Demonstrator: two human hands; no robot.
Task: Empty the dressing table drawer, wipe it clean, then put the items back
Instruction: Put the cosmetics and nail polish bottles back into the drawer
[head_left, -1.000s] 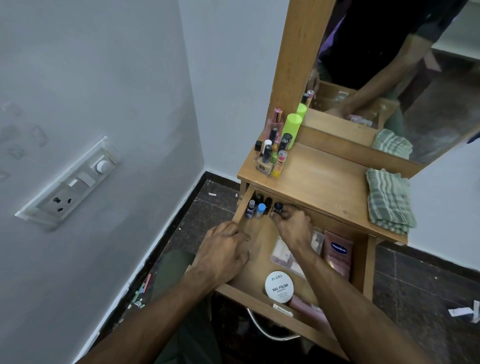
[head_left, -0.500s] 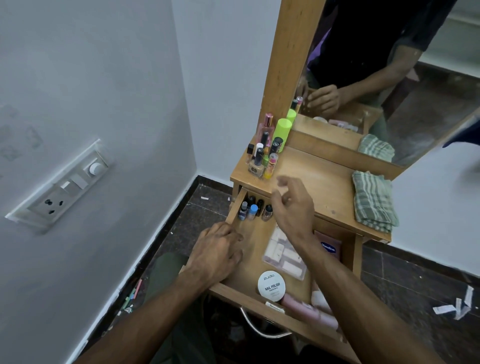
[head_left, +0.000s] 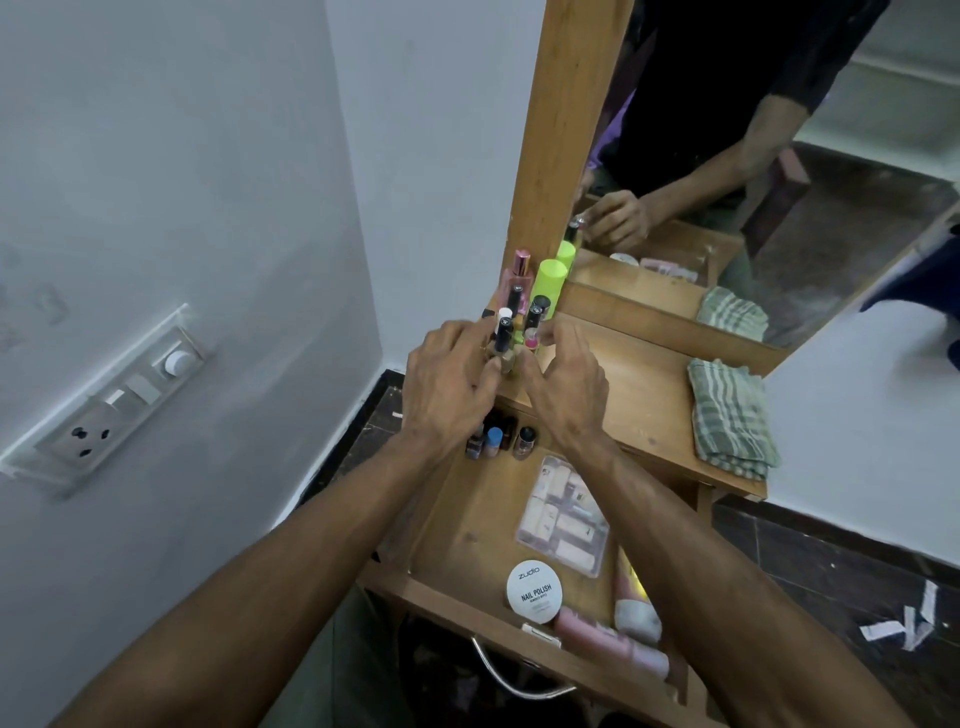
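A bottle (head_left: 503, 347) is pinched between both hands, left (head_left: 451, 387) and right (head_left: 563, 387); the crowded far-left bench cluster (head_left: 530, 299) could easily get toppled.

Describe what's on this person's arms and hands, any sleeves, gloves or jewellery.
Both forearms are bare up to the frame edge, with no sleeves showing. The left hand and right hand wear no gloves, and no watch or bracelet shows. The mirror shows a dark short-sleeved top.

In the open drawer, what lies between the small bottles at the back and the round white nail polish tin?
In the head view, a clear flat packet of pale items lies between the small bottles and the round nail polish tin, beside bare wood of the drawer.
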